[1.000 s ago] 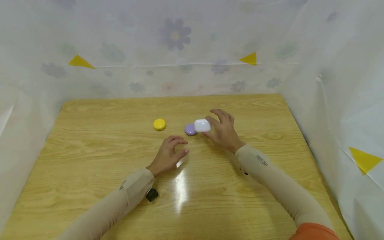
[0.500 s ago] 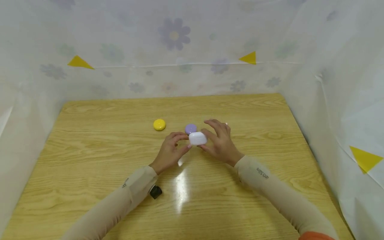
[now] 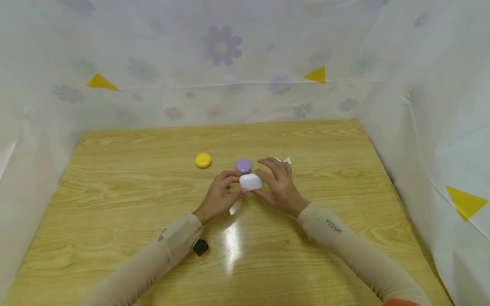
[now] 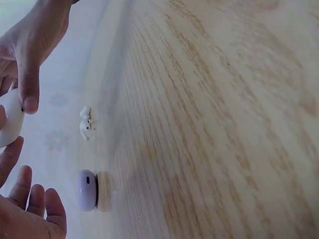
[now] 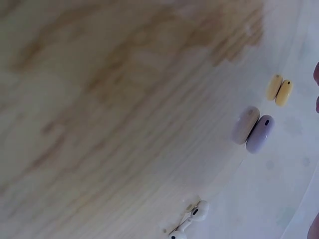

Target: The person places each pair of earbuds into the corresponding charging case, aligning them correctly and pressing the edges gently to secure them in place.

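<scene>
Between my two hands is a white earbud case (image 3: 250,182), held above the table with its lid seam facing me. My right hand (image 3: 281,187) pinches its right end between thumb and fingers. At its left end the thumb and fingertips of my left hand (image 3: 220,197) pinch it too. The left wrist view catches part of the case (image 4: 12,119) at the edge. A pair of white earbuds (image 4: 87,124) lies on the table, partly hidden behind my right hand in the head view. Just beyond the case sits a round purple case (image 3: 243,165).
Farther left on the wooden table (image 3: 115,204) sits a round yellow case (image 3: 203,160). A flowered white curtain (image 3: 160,51) closes off the back, and white sheeting (image 3: 451,140) hangs at the right.
The right hand has brought the white case towards me and slightly left, off the purple case's side. My left hand has come to its left end. The loose earbuds have come into sight.
</scene>
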Demonstrator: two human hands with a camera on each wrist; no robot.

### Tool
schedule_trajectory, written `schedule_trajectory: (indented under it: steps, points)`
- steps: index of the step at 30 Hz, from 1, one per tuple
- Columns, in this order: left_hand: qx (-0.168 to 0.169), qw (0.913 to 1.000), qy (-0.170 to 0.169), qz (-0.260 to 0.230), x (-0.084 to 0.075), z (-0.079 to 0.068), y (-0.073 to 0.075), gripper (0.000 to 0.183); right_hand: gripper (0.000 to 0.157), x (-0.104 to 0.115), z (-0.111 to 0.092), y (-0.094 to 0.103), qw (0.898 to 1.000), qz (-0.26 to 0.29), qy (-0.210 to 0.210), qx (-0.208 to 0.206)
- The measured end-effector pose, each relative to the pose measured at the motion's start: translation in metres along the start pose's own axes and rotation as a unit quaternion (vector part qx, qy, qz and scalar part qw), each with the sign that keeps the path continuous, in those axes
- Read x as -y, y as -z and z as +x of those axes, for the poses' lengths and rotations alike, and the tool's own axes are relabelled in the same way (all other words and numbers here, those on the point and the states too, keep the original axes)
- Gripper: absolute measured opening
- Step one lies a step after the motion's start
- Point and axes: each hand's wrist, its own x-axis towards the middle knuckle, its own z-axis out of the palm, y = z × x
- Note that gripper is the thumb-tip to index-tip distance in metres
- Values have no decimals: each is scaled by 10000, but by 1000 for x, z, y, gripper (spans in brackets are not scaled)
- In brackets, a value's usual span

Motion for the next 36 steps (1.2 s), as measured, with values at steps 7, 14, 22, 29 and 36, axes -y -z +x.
schedule_trajectory:
  steps: [7, 14, 22, 29, 36]
  points:
    - [-25, 9999, -89, 49, -1, -1, -1, 26, 52, 4, -2, -1, 10000, 51, -35, -37]
    - [-120, 9995, -304, -23, 2, -3, -1, 26, 53, 5, -4, 2, 9997, 220, 42, -30]
    - [-344, 9971, -646, 188, 5, -5, -1, 26, 47, 2, -5, 8, 9977, 671, -111, 48]
    - [-363, 9975, -604, 101, 6, -6, -1, 26, 43, 2, 0, 8, 9925, 1107, -235, 462]
    - [-357, 9970, -665, 150, 7, -8, -3, 26, 25, 3, 3, 8, 9889, 1281, -332, 669]
